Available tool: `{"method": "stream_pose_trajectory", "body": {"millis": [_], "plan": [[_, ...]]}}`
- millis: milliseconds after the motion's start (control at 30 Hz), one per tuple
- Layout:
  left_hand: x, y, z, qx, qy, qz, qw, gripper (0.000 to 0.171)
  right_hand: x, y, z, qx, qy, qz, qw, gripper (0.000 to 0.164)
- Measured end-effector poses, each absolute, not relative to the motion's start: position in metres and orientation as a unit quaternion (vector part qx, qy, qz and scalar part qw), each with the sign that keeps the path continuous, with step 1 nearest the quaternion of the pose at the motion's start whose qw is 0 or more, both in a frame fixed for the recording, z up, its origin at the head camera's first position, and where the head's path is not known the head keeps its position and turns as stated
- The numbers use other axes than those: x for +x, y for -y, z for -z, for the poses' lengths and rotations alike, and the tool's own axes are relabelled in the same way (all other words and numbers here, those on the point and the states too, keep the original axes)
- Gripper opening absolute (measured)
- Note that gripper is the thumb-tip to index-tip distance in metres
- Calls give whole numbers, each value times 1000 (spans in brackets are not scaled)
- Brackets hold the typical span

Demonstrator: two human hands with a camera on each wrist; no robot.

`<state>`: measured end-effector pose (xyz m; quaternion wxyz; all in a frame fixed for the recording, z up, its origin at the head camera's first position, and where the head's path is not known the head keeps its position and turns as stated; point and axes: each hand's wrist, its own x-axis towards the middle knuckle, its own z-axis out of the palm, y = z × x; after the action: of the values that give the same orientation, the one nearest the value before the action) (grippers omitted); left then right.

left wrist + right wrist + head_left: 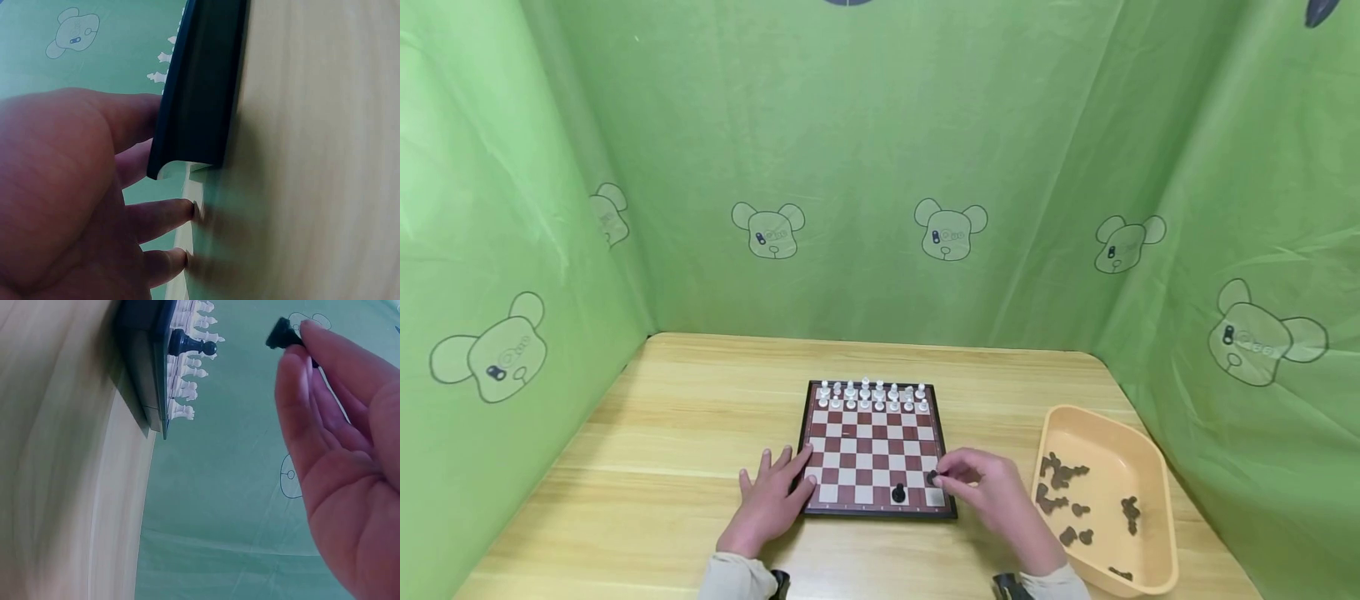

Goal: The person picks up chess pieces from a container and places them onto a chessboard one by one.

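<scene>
A chessboard [875,460] with red-brown and white squares lies on the table, white chess pieces [865,398] standing in two rows along its far side. One black chess piece [898,493] with a rounded head stands upright near the front edge; it also shows in the right wrist view [187,344]. My right hand [992,487] pinches another black chess piece [282,334] between thumb and fingertips, above the board's front right corner. In the right wrist view that piece is tilted, its base showing. My left hand [772,500] has its fingers spread, thumb and index finger touching the board's left edge.
To the right of the board, an orange tray [1156,500] holds several dark chess pieces [1060,475] scattered over its floor. The wooden table [700,400] meets green cloth walls [865,292] at the back and both sides.
</scene>
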<state>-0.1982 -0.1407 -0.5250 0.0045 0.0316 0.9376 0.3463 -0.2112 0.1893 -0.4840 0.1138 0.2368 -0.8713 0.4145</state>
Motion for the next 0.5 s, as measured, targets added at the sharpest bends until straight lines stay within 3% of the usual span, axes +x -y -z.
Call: {"method": "stream_pose_trajectory", "body": {"millis": [500], "plan": [[-197,141,524,32,-937,-348,6,51,-209,-193,484,216,888,-406,-7,17]]}}
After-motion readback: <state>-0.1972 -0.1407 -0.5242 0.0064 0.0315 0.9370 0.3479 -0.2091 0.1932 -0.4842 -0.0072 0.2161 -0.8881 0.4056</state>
